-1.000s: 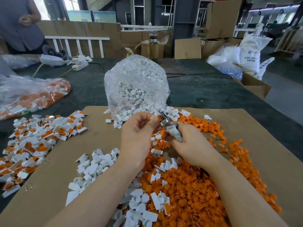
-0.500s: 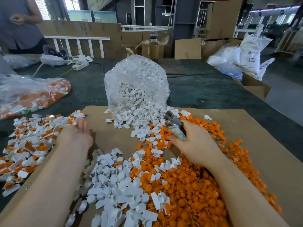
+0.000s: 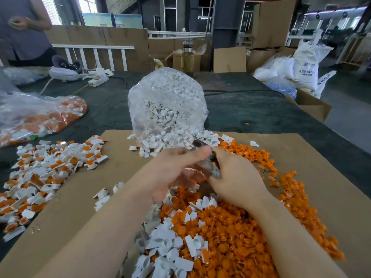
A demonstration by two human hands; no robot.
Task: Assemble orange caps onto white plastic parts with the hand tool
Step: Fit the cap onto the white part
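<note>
At frame centre, the tool (image 3: 208, 165) is being gripped by the right hand (image 3: 234, 177); the blurred left hand (image 3: 172, 171) is being held beside it, fingers (image 3: 192, 155) extended, grasp unclear.

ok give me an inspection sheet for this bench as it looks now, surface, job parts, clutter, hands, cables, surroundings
Surface: brown cardboard sheet laid over a dark table covering.
Job's things: orange caps heaped near the hands; loose white parts among them; clear bag of white parts spilling at its mouth; assembled pieces piled at left; hand tool.
Clutter: second bag of mixed pieces far left; glass bottle at the back.
Hands: right hand grips the tool; left hand is blurred, its grip cannot be told.
Cables: white power strip with leads; dark cable.
Surroundings: cartons, white sacks, a standing person.
</note>
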